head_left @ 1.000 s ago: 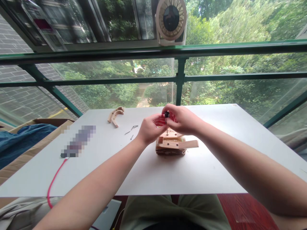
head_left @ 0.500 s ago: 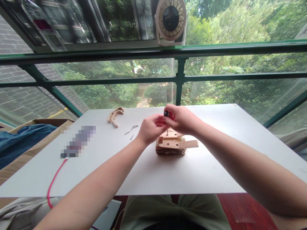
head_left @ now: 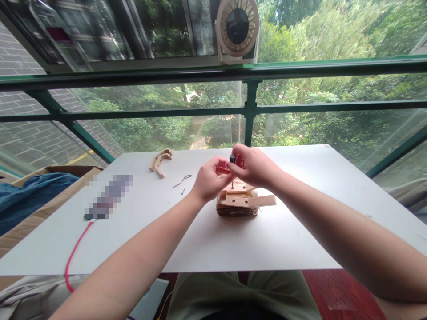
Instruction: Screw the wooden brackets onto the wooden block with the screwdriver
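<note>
Upright between my hands is a screwdriver (head_left: 232, 158) with a black handle; its thin shaft reaches down to a hole in a pale wooden piece. My right hand (head_left: 251, 165) grips the handle between thumb and fingers. Just left of it, my left hand (head_left: 213, 178) is closed in a pinch around the lower part of the screwdriver, its fingertips partly hidden. Beneath them, two shaped wooden pieces (head_left: 262, 201) lie across a cardboard stack (head_left: 237, 212). The nearer piece has two dark screw holes, and my hands cover part of the farther one.
Two curved wooden pieces (head_left: 162, 162) lie at the table's back left, with several loose screws (head_left: 183, 181) closer in. A blurred-out dark device (head_left: 110, 198) with a red cable (head_left: 71, 253) lies on the white table (head_left: 193, 249). A round fan (head_left: 237, 29) stands above the green railing.
The black handle has turned slightly and shows more of its top between my right fingers. My hands stay in nearly the same place; the wooden pieces have not moved.
</note>
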The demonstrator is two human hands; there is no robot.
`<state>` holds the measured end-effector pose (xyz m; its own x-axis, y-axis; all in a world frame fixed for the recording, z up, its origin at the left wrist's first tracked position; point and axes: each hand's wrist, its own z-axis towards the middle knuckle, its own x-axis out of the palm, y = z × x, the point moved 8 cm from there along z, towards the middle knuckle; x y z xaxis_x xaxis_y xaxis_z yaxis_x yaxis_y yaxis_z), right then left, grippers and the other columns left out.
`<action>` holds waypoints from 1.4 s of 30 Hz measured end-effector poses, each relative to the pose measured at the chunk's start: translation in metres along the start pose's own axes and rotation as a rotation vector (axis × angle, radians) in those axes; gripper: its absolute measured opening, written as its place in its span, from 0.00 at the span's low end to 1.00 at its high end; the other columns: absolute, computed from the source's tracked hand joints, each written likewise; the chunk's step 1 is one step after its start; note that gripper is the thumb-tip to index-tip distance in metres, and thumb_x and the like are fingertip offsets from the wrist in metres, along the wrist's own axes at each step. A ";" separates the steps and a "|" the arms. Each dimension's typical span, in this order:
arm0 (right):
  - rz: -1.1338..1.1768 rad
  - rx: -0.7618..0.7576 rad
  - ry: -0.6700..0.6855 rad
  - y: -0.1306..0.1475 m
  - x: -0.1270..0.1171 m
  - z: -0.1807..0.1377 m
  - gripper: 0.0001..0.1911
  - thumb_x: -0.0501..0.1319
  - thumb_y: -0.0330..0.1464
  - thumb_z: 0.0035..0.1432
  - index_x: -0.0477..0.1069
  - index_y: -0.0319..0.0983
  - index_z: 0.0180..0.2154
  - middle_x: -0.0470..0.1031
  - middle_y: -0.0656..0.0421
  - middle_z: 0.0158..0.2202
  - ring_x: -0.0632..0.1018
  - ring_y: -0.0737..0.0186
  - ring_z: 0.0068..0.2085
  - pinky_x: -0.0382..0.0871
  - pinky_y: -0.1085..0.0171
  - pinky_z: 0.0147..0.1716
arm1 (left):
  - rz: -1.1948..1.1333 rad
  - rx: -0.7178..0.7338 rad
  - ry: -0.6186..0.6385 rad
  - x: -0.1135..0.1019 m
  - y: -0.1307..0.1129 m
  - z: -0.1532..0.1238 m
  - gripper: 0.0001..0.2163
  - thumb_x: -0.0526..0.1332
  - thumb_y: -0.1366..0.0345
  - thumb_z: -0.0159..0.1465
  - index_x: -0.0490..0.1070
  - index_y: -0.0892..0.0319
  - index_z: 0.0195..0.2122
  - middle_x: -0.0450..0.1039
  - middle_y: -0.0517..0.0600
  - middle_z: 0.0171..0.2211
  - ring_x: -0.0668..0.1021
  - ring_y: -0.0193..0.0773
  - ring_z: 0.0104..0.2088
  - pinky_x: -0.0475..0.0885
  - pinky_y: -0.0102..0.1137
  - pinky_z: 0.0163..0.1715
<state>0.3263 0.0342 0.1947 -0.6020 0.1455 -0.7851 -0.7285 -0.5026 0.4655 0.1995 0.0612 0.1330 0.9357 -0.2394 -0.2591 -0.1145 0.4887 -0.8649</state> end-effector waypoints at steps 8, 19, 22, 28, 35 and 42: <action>0.116 -0.122 0.065 0.005 0.003 -0.004 0.09 0.58 0.30 0.57 0.67 0.42 0.42 0.69 0.63 0.28 0.68 0.65 0.29 0.57 0.65 0.29 | -0.100 -0.001 0.033 0.004 0.007 0.000 0.18 0.73 0.57 0.57 0.74 0.62 0.43 0.82 0.55 0.39 0.84 0.44 0.41 0.80 0.35 0.42; 0.143 -0.094 0.003 0.000 0.001 -0.005 0.02 0.59 0.29 0.56 0.66 0.40 0.34 0.67 0.62 0.30 0.68 0.66 0.30 0.60 0.65 0.30 | -0.241 0.039 0.103 -0.017 0.035 -0.010 0.16 0.70 0.60 0.62 0.75 0.59 0.49 0.80 0.58 0.49 0.82 0.46 0.50 0.76 0.40 0.54; 0.141 -0.060 0.002 0.000 0.001 -0.007 0.02 0.59 0.31 0.57 0.66 0.40 0.34 0.68 0.62 0.31 0.69 0.67 0.29 0.62 0.66 0.30 | -0.202 0.050 0.056 -0.036 0.055 -0.023 0.15 0.70 0.61 0.62 0.76 0.59 0.48 0.80 0.57 0.48 0.81 0.45 0.50 0.76 0.39 0.54; 0.169 0.041 0.014 -0.003 0.009 -0.010 0.05 0.61 0.33 0.58 0.64 0.42 0.33 0.70 0.65 0.25 0.68 0.68 0.25 0.58 0.66 0.24 | -0.048 0.027 0.185 -0.038 0.073 -0.035 0.19 0.70 0.61 0.61 0.74 0.58 0.52 0.79 0.57 0.50 0.80 0.47 0.51 0.75 0.43 0.56; 0.175 0.069 -0.035 -0.003 0.009 -0.011 0.10 0.62 0.32 0.57 0.60 0.42 0.31 0.69 0.66 0.23 0.67 0.69 0.24 0.58 0.67 0.24 | 0.018 0.036 0.189 -0.036 0.074 -0.034 0.18 0.68 0.61 0.61 0.74 0.56 0.52 0.79 0.54 0.48 0.81 0.45 0.49 0.76 0.40 0.52; 0.181 0.070 -0.032 -0.004 0.012 -0.010 0.02 0.61 0.31 0.60 0.68 0.42 0.37 0.79 0.62 0.30 0.72 0.67 0.26 0.63 0.66 0.26 | 0.120 0.065 0.178 -0.030 0.071 -0.033 0.18 0.70 0.62 0.59 0.75 0.57 0.50 0.80 0.53 0.49 0.81 0.41 0.45 0.76 0.34 0.44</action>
<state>0.3259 0.0294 0.1793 -0.7349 0.0856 -0.6728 -0.6273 -0.4630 0.6263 0.1525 0.0753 0.0650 0.8423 -0.3183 -0.4350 -0.1941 0.5738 -0.7957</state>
